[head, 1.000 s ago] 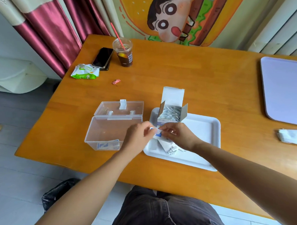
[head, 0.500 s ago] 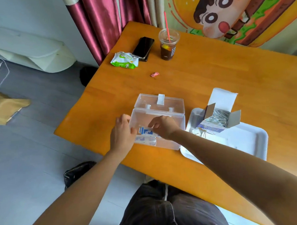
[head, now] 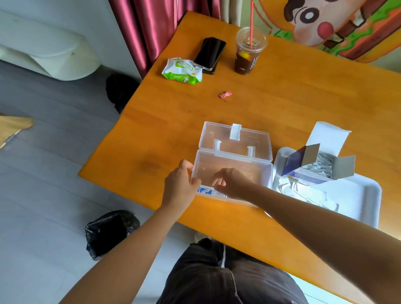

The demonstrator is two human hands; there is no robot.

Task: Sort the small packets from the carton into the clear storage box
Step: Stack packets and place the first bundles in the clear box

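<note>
holds the clear storage box with the left hand, thumb and fingers pinching its left end wall. dips the right hand down inside the box, fingers curled close together; cannot tell if pinching anything.

small packet with blue print inside the box, at its near left corner, right between the two hands.

box close to the near left edge of the desk, lid open and lying flat behind it. just to the right of the box, a white tray by the near edge. on the tray, the carton, flaps open, full of more packets. some loose packets on the tray at the carton's near side.

up by the far left corner of the desk: a black phone, a green and white pack just beside it, and a cup with a dark drink and a red straw. small pink scrap alone between those and the box.
</note>
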